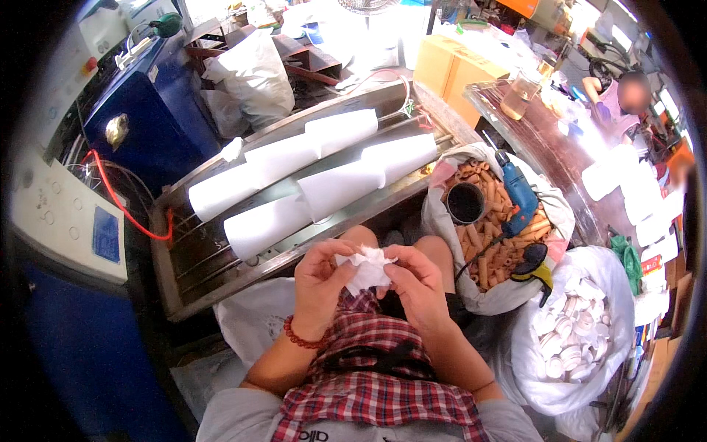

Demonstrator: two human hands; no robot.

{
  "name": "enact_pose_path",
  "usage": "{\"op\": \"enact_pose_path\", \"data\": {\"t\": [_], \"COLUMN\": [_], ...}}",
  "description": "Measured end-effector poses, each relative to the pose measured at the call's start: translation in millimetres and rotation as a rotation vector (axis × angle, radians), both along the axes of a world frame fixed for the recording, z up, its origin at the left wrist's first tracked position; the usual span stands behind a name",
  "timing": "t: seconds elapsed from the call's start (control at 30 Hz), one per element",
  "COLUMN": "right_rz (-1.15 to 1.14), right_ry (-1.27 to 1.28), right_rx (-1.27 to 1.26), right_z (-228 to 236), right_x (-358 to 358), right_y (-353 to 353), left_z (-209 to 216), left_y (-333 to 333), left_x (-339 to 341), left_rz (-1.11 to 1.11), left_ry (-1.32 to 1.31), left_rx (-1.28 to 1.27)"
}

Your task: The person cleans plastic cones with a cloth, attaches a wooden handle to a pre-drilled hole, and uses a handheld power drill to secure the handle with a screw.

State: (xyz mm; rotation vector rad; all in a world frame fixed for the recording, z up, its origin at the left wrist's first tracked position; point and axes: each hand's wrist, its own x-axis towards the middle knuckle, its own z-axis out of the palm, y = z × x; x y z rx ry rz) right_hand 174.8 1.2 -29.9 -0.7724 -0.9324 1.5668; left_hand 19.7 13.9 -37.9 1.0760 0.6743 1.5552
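Note:
Above my lap, my left hand (318,283) and my right hand (421,287) pinch opposite sides of a crumpled white tissue (367,271) between thumbs and fingers. It looks thin and soft, with ragged edges, and both hands are closed on it. Just beyond them lies a long metal-framed trough (276,264) with rods along it. Two rows of smooth white tapered pieces (269,223) rest on the rods, joined end to end. A red bead bracelet (303,335) circles my left wrist.
At right, a sack (482,300) of orange-brown tubes holds a blue power drill (518,193) and a dark cup (465,203). Nearer stands a bag (524,376) of white round pieces. A blue-and-white machine (70,221) stands left. Another person (615,107) sits beyond the brown table (545,177).

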Motion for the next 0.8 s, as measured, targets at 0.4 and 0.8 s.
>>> {"op": "enact_pose_path", "data": {"t": [0.4,0.8], "right_rz": [-0.323,-0.340], "right_ry": [-0.898,-0.688], "right_rx": [0.828,0.436], "right_z": [12,-4], "right_x": [10,1], "right_y": [1,-2], "left_z": [10,5], "left_y": [-7,-10], "left_x": [-7,-1], "left_rz": [-0.172,-0.020], "left_ry": [-0.131,0.400], "left_rx": [-0.444,0.089]}}
